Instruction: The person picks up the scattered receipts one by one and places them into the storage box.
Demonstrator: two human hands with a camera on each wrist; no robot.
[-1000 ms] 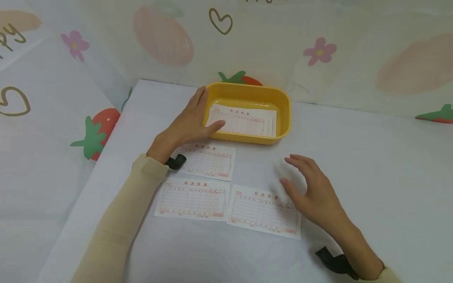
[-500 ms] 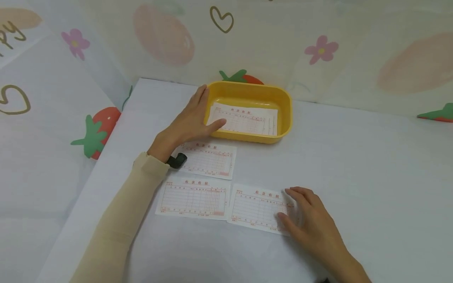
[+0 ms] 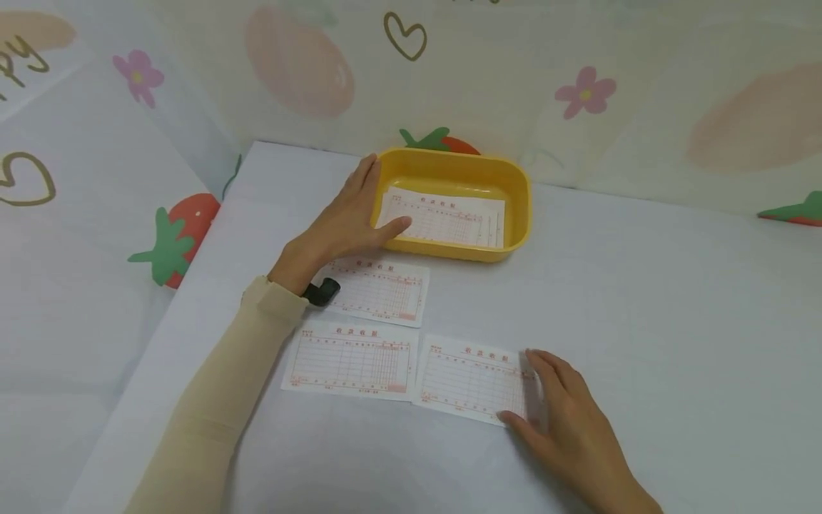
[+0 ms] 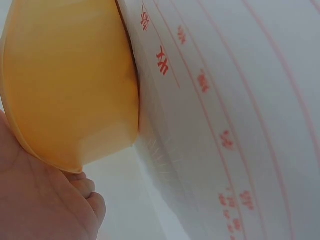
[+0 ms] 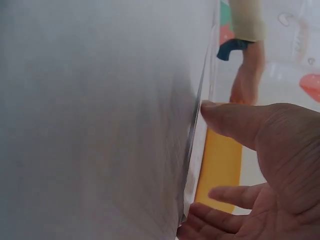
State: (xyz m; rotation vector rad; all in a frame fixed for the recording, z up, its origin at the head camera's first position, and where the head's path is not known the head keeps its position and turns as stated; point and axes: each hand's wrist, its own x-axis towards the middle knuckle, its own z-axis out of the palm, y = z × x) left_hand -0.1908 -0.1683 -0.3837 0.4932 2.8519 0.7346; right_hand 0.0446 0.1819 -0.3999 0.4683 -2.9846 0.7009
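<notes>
In the head view my left hand [image 3: 343, 218] rests against the left end of a yellow plastic basket [image 3: 521, 214]. Its fingers lie along the outer wall and the thumb reaches over the near rim. Printed receipt slips [image 3: 437, 218] lie stacked inside. On the table, my right hand [image 3: 574, 421] holds the right part of a white receipt with red print [image 3: 465, 378], thumb at the near edge and fingers at the far edge. The right wrist view shows thumb and fingertips at the paper's edge; the palm hides its right end in the head view.
A second receipt [image 3: 349, 360] lies directly left of the held one. Another receipt [image 3: 379, 293] lies between it and the basket, partly under my left wrist. The white table [image 3: 674, 321] meets a patterned cloth wall [image 3: 488, 86] behind the basket.
My right hand has come down and toward me from above the table onto the right receipt, and its thumb and fingers have closed on the edges. The left hand and basket have stayed put.
</notes>
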